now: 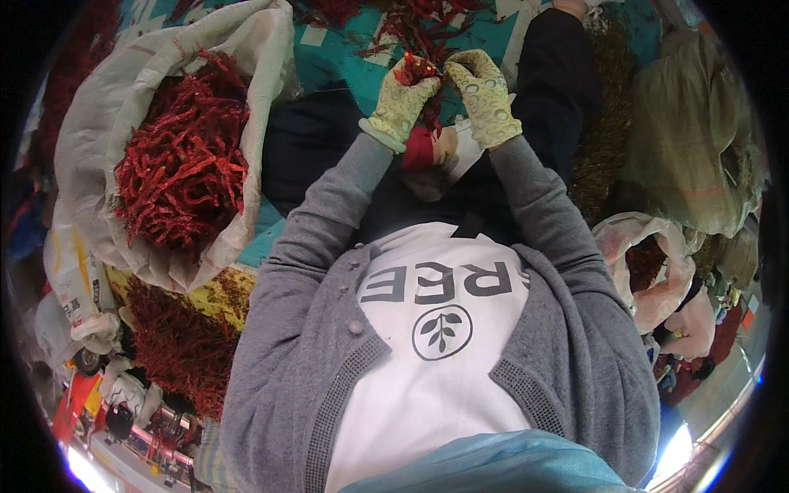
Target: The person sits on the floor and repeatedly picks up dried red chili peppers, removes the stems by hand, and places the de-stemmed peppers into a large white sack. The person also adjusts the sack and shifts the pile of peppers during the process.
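Observation:
Both my hands wear yellow patterned gloves and are raised close together before my lap. My left hand [404, 98] is closed around a small bunch of dried red chili peppers [417, 71], whose ends stick out above the fist. More red peppers hang between the two hands. My right hand [482, 95] has its fingertips bent toward that bunch; whether it pinches a pepper or a stem cannot be told. Beyond the hands, loose dried chili peppers [425, 24] lie on a teal printed sheet [339, 52].
At the left stands an open white woven sack [92, 142] full of dried red chilies [185, 166]. A red chili heap [179, 345] lies behind it. On the right are a pile of stems [601, 123], a greenish full sack [684, 135] and an open pale bag [669, 302].

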{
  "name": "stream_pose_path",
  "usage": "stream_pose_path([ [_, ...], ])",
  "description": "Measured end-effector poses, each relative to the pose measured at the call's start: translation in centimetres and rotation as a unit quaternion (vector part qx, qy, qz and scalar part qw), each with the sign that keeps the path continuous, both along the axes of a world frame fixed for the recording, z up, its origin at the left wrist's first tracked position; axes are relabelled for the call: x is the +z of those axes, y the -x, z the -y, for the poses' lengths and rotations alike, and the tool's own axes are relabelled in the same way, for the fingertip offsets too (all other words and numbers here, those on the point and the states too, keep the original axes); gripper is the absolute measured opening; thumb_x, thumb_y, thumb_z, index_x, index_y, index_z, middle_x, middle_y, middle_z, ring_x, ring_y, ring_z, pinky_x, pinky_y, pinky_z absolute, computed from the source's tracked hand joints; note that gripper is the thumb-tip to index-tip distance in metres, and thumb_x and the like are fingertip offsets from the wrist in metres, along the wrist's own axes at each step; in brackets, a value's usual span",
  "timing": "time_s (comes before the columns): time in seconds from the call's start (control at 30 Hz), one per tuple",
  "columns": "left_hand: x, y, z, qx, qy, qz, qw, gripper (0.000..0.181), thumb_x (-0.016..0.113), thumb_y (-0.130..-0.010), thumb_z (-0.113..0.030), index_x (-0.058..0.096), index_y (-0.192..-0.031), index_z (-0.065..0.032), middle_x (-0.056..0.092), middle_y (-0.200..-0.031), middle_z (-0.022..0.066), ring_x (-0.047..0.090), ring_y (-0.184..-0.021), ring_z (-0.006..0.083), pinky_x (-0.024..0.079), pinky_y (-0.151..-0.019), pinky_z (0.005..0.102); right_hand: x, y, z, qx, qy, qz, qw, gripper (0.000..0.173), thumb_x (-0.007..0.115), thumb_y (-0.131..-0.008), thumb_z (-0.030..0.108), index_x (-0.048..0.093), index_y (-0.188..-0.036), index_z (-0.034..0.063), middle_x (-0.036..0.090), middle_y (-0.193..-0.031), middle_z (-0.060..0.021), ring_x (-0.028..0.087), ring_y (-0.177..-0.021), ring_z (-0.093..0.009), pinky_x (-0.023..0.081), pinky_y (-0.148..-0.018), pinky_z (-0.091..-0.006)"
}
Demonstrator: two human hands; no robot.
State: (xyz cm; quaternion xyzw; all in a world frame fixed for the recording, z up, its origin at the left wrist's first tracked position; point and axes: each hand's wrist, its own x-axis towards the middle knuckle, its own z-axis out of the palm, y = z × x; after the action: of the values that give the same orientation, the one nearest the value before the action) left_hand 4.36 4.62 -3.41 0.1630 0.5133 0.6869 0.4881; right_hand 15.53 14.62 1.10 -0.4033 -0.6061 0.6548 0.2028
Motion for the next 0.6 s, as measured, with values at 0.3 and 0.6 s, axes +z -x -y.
stream_pose_path([
  [0.3, 6.1, -1.3, 0.7, -0.057, -0.058, -0.291, 0.953, 0.021, 0.069, -0.084, -0.003, 0.061, -0.103, -0.0068, 0.066, -0.095, 0.0025, 0.062, -0.085, 0.0110, 0.052, -0.074, 0.0259, -1.0, -5.3, -1.6, 0.124, 0.032, -0.052, 0.990, 0.037, 0.069, -0.084, 0.010, 0.062, -0.120, 0.0067, 0.066, -0.107, -0.0070, 0.065, -0.095, -0.018, 0.053, -0.085, -0.0285],
  [0.6, 6.1, -5.7, 0.1, -0.005, 0.061, 0.088, 0.994, 0.015, 0.066, -0.085, -0.001, 0.061, -0.099, -0.0051, 0.063, -0.086, 0.0015, 0.060, -0.072, 0.0115, 0.051, -0.061, 0.0260, 2.7, -6.4, 0.8, 0.066, -0.369, -0.019, 0.927, 0.011, 0.064, -0.088, 0.007, 0.060, -0.098, 0.0059, 0.063, -0.095, -0.0086, 0.063, -0.084, -0.023, 0.051, -0.077, -0.0333],
])
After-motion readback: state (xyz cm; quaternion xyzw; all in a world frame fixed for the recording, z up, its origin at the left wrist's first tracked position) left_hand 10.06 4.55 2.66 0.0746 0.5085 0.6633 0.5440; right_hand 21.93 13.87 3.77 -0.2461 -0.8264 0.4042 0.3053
